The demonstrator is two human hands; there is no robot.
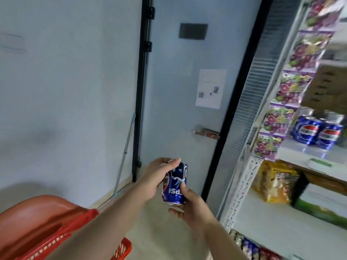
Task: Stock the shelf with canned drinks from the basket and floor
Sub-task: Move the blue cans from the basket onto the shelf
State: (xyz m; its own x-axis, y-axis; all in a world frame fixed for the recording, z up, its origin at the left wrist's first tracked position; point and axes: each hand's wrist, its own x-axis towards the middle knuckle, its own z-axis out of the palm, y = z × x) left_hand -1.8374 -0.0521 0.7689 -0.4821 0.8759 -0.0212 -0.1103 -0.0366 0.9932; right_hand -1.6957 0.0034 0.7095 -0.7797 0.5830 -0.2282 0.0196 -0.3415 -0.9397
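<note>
1. A person's left hand wraps its fingers round the upper end of a blue cola can. The right hand pinches the lower end, thumb pressed on the lettering and fingers curled beneath the base.
2. The can is held in the air between both hands, in front of the door and left of the shelf. Its lettering reads upside down.
3. To the right stands a white metal shelf, where two matching blue cans sit upright side by side near the front edge.
4. A strip of purple, grape-printed packets hangs down the shelf's upright. Yellow bags lie on the board below the two cans.
5. At lower left, under the left forearm, is the red plastic basket; what it holds cannot be seen from here.
6. Behind the hands is a pale blue door in a black frame, bearing a white paper notice and a metal latch.
7. A thin metal rod leans against the pale wall left of the door, and beige floor shows beneath the arms.
</note>
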